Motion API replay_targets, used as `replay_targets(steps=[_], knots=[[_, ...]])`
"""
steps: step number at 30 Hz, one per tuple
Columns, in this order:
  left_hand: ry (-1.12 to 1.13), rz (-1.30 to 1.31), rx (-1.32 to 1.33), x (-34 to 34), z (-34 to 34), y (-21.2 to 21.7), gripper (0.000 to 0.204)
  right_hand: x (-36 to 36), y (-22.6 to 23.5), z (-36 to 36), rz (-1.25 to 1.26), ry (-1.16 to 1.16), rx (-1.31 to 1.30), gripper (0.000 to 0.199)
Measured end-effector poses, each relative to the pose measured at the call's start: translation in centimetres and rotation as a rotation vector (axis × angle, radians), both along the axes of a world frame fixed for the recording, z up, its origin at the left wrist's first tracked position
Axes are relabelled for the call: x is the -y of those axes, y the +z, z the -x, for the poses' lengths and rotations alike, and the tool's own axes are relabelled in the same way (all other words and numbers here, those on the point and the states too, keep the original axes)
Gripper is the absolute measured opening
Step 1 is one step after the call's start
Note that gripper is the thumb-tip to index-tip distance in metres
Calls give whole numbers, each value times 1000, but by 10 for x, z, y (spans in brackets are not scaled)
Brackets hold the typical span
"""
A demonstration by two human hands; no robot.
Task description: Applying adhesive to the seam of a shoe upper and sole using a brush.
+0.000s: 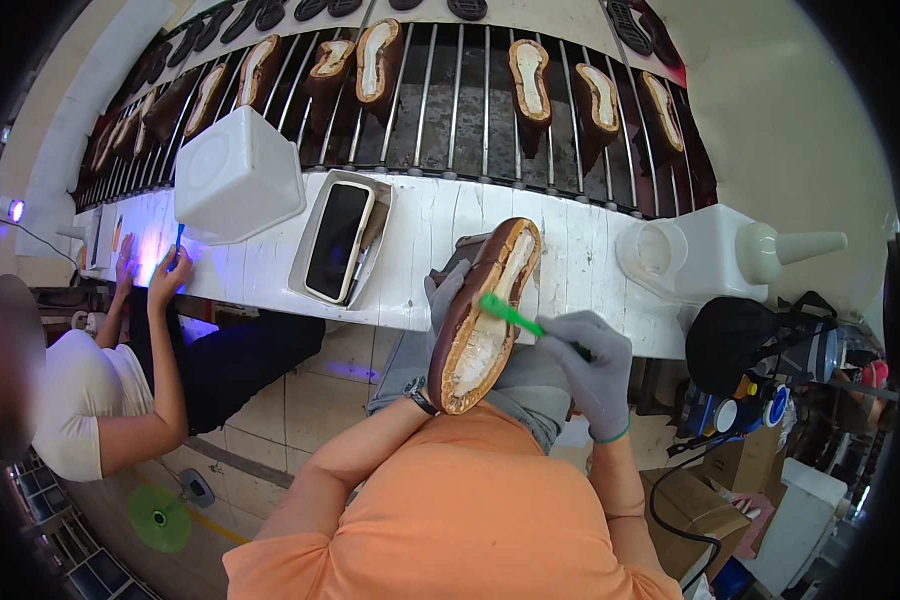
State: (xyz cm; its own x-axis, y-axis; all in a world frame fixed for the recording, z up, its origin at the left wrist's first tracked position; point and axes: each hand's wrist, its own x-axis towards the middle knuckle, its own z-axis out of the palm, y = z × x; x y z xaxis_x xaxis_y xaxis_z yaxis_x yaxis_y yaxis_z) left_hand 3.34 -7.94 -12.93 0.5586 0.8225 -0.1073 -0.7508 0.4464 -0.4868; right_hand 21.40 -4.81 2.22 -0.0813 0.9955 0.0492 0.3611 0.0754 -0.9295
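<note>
A brown shoe upper (482, 318), its underside turned up to show a pale cream middle inside a tan rim, tilts above my lap. My left hand (448, 297), in a grey glove, grips it from its left side; the shoe hides most of those fingers. In my grey-gloved right hand (592, 362) is a green-handled brush (510, 314), closed in the fingers. The brush's head reaches over the middle of the shoe's underside; whether it touches cannot be made out.
Behind the white bench (440, 240), more upturned shoe uppers (378, 62) stand on a metal roller conveyor (450, 100). On the bench are a white container (238, 175), a tray with a phone (338, 240) and a white bottle (705, 250). A co-worker (100, 400) sits at left.
</note>
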Motion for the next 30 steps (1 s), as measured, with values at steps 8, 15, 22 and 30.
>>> replay_targets(steps=[8, 15, 22, 30], knots=[[77, -329, -1642, 13, -4, -141, 57, -1, -6, -3, 141, 94, -2, 19], [17, -268, -1217, -19, -3, -27, 63, -18, -28, -14, 143, -33, 73, 17], [95, -502, -1697, -18, -8, -7, 52, -60, -61, -19, 49, -217, 163, 15], [-35, -305, -556, -33, 12, -11, 48, -48, -14, -26, 178, 45, 92, 16]])
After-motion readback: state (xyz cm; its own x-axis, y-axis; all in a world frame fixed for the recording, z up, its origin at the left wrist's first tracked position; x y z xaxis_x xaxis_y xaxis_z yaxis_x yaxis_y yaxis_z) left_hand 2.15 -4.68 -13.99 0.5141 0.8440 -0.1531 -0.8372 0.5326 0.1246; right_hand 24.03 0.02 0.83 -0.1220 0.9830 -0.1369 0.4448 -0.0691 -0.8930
